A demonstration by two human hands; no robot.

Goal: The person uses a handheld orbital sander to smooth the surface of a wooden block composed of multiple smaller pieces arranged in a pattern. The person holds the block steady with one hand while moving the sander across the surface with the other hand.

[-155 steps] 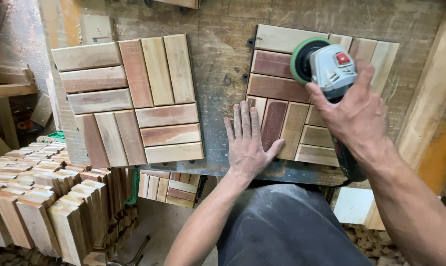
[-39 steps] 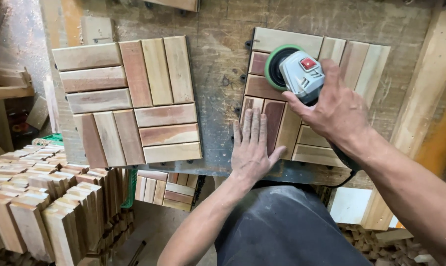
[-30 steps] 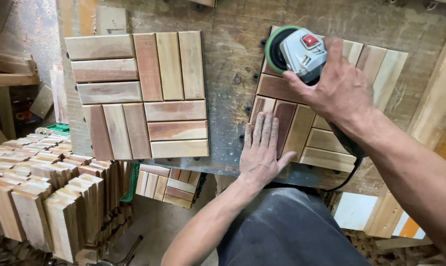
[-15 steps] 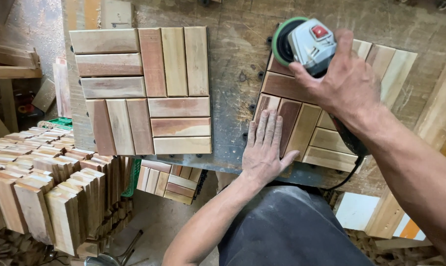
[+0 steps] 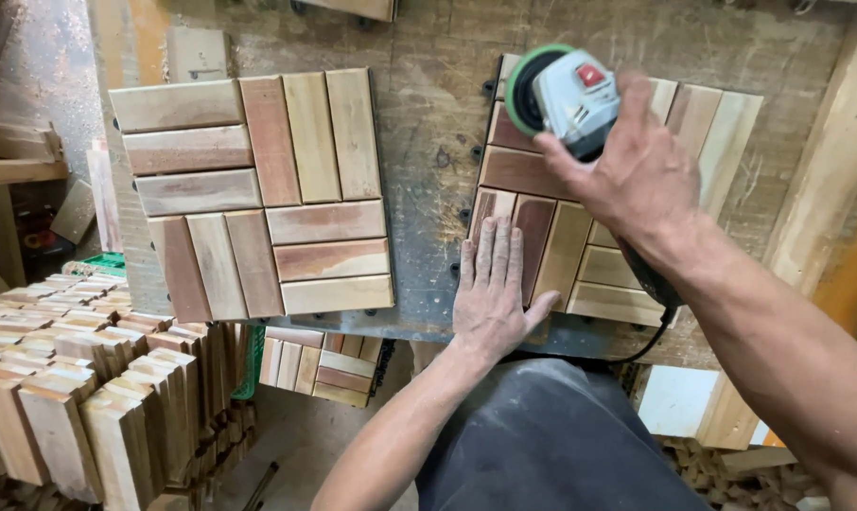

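My right hand [image 5: 627, 175] grips a grey power sander [image 5: 566, 95] with a green round pad and a red switch. The pad rests on the far left corner of a square tile of wooden slats [image 5: 708, 142] lying on the worn workbench [image 5: 428, 151]. My left hand [image 5: 493, 289] lies flat, fingers together, on the near left slats of that same tile, pressing it down. The sander's black cord [image 5: 651, 336] hangs off the bench's near edge under my right forearm.
A second slatted wood tile [image 5: 253, 194] lies on the bench to the left. Stacks of cut wood slats [image 5: 78, 378] fill the lower left. Another tile [image 5: 329, 360] stands below the bench edge. A wooden beam [image 5: 830, 161] runs along the right.
Over the last seconds the sander has slid from the tile's far middle toward its far left corner. My left hand has stayed flat on the near left slats.
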